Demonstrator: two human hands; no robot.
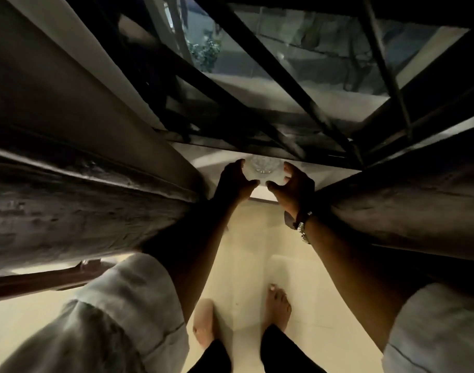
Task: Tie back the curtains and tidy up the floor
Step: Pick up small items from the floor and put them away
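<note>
Head view, only one. Landmark: the glass [262,168], a clear cut-pattern piece on the pale sill [324,175] at the foot of the window grille [284,76].

Left hand [234,181] sat on the glass's left flank, fingers curled round the far side, thumb hooked under the near edge. Right hand [293,184] mirrored it on the right flank, thumb tip almost meeting the left thumb below the glass. Both hands half closed and cupping it; whether the glass was lifted or resting on the sill couldn't be told, since its base was hidden by the thumbs. A watch [303,228] was on the right wrist.

Curtains: left curtain [82,170] hung in heavy folds just left of the glass, touching the left forearm. Right curtain [405,200] was bunched just right of it, against the right wrist. No tie-back visible on either, so that step looked undone.

Floor [246,265] was pale tile, below the glass, bare feet on it. A dark rail [42,278] ran low and left of the glass, under the left curtain.

Risks, as judgement:
- Glass is smooth, light is poor, grip looked like fingertips only. A slip drops it onto tile next to bare feet.
- Curtain folds crowd both arms; a snag on the watch while pulling back could jolt the glass.
- The grille sits close behind; lifting too steeply could knock the rim.
</note>
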